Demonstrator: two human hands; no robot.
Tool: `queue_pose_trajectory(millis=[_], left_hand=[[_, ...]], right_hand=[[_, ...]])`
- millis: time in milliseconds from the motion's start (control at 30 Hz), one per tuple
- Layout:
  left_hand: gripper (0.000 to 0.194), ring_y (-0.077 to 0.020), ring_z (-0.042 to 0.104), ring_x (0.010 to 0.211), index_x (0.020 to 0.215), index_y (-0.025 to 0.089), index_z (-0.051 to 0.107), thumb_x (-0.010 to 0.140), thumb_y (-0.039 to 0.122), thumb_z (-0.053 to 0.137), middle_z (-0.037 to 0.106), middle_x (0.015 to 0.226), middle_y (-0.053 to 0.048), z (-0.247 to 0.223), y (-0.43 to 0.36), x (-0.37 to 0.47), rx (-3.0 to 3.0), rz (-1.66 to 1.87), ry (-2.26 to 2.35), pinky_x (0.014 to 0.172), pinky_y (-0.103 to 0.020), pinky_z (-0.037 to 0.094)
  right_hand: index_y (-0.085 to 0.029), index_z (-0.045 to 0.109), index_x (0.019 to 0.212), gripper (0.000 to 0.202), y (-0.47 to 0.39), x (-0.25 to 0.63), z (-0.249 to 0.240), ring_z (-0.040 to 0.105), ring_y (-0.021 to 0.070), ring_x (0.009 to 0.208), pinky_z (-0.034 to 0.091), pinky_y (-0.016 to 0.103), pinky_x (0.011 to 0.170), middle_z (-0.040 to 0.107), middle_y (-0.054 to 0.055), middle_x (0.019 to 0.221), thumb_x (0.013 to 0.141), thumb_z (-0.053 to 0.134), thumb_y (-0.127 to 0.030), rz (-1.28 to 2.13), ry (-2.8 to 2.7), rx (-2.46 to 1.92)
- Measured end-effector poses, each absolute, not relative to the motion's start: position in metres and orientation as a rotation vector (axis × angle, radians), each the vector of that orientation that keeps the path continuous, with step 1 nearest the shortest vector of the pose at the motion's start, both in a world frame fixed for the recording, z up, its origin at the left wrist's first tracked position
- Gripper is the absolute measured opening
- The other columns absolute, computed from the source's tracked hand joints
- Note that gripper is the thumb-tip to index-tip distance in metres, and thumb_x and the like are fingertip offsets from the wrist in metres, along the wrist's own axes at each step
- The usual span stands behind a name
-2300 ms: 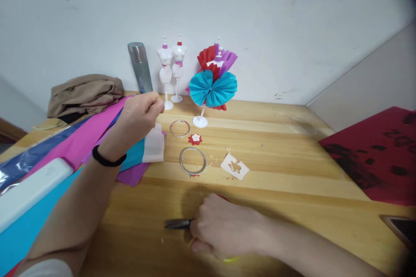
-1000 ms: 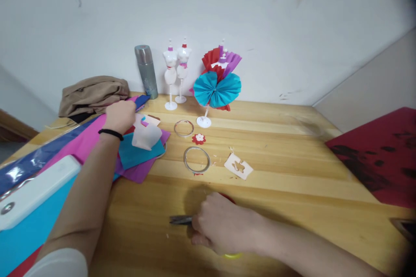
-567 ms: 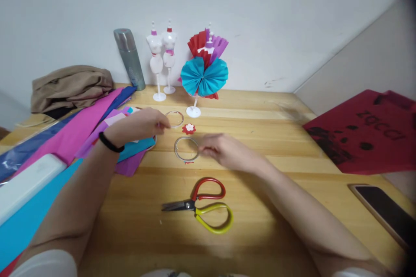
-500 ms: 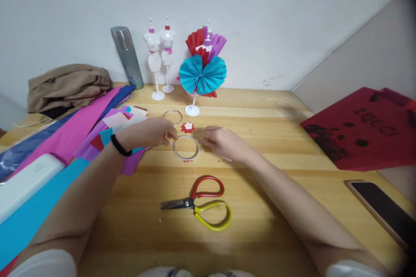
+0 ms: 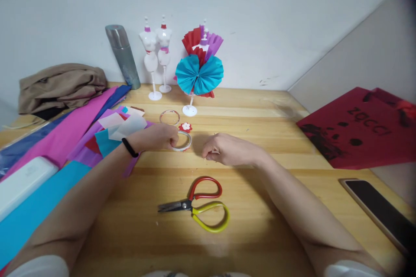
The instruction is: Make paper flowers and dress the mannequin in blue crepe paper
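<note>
My left hand is closed at the left edge of a roll of tape, its fingers pinched on it. My right hand is curled over the wood to the right, fingers pressed together; whatever they hold is too small to make out. Just behind the tape lies a red and white paper flower, beside a second tape roll. Scissors with one red and one yellow handle lie in front of both hands, blades pointing left.
Two white mannequins and one dressed in pleated paper stand at the back beside a bottle. Coloured paper, cloth and a white case lie left. A red bag and phone are right.
My left hand has moved onto the near tape roll, which now sits closer to the flower. My right hand has come slightly nearer and curled more. The view has shifted slightly.
</note>
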State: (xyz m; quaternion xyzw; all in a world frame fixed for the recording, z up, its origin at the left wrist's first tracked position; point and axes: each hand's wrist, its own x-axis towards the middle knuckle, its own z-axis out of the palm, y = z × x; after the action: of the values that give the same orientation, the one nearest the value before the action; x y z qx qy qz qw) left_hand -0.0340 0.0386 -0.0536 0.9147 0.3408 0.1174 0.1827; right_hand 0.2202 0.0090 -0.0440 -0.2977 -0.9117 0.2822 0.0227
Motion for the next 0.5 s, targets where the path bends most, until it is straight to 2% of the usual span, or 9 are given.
queue_pose_trajectory(millis=[100, 200, 267, 333, 400, 500], left_hand=[[0.015, -0.0118, 0.051, 0.064, 0.064, 0.017, 0.055, 0.078, 0.016, 0.05, 0.06, 0.066, 0.001, -0.045, 0.046, -0.039, 2.538, 0.167, 0.785, 0.063, -0.022, 0.04], [0.016, -0.0127, 0.049, 0.065, 0.066, 0.017, 0.055, 0.081, 0.019, 0.049, 0.057, 0.067, 0.001, -0.039, 0.05, -0.042, 2.488, 0.15, 0.747, 0.064, -0.024, 0.038], [0.015, -0.0128, 0.048, 0.065, 0.066, 0.017, 0.054, 0.081, 0.02, 0.051, 0.055, 0.067, 0.001, -0.034, 0.05, -0.043, 2.442, 0.179, 0.728, 0.064, -0.025, 0.038], [0.016, -0.0126, 0.048, 0.065, 0.065, 0.017, 0.053, 0.08, 0.021, 0.055, 0.053, 0.066, 0.002, -0.029, 0.048, -0.043, 2.409, 0.224, 0.716, 0.063, -0.025, 0.037], [0.017, -0.0126, 0.049, 0.066, 0.065, 0.018, 0.053, 0.081, 0.018, 0.055, 0.055, 0.067, 0.002, -0.024, 0.043, -0.041, 2.429, 0.254, 0.717, 0.063, -0.024, 0.036], [0.018, -0.0131, 0.051, 0.067, 0.067, 0.018, 0.056, 0.083, 0.013, 0.049, 0.06, 0.068, 0.0, -0.021, 0.035, -0.036, 2.542, 0.275, 0.794, 0.065, -0.026, 0.036]], right_hand=[[-0.015, 0.074, 0.086, 0.022, 0.001, 0.208, -0.049, 0.065, 0.0155, 0.083, 0.044, 0.025, 0.072, 0.074, 0.007, 0.092, 0.084, 0.054, -0.005, 0.92, -2.732, -0.72], [-0.015, 0.067, 0.069, 0.019, -0.003, 0.198, -0.058, 0.059, 0.0128, 0.066, 0.041, 0.025, 0.063, 0.067, 0.002, 0.068, 0.08, 0.056, -0.005, 0.946, -2.557, -0.98], [-0.014, 0.064, 0.066, 0.016, -0.004, 0.194, -0.063, 0.054, 0.0102, 0.054, 0.04, 0.023, 0.056, 0.061, -0.001, 0.058, 0.082, 0.06, -0.013, 1.223, -2.212, -1.226], [-0.014, 0.065, 0.068, 0.022, -0.003, 0.19, -0.067, 0.054, 0.0093, 0.048, 0.039, 0.022, 0.048, 0.062, -0.001, 0.057, 0.082, 0.067, -0.03, 1.567, -1.796, -1.308], [-0.013, 0.066, 0.07, 0.035, -0.003, 0.187, -0.068, 0.056, 0.0089, 0.046, 0.038, 0.02, 0.042, 0.066, 0.001, 0.058, 0.073, 0.076, -0.046, 1.755, -1.461, -1.285], [-0.013, 0.065, 0.067, 0.048, -0.004, 0.181, -0.07, 0.054, 0.007, 0.041, 0.035, 0.017, 0.037, 0.065, 0.0, 0.054, 0.055, 0.086, -0.055, 1.774, -1.179, -1.243]])
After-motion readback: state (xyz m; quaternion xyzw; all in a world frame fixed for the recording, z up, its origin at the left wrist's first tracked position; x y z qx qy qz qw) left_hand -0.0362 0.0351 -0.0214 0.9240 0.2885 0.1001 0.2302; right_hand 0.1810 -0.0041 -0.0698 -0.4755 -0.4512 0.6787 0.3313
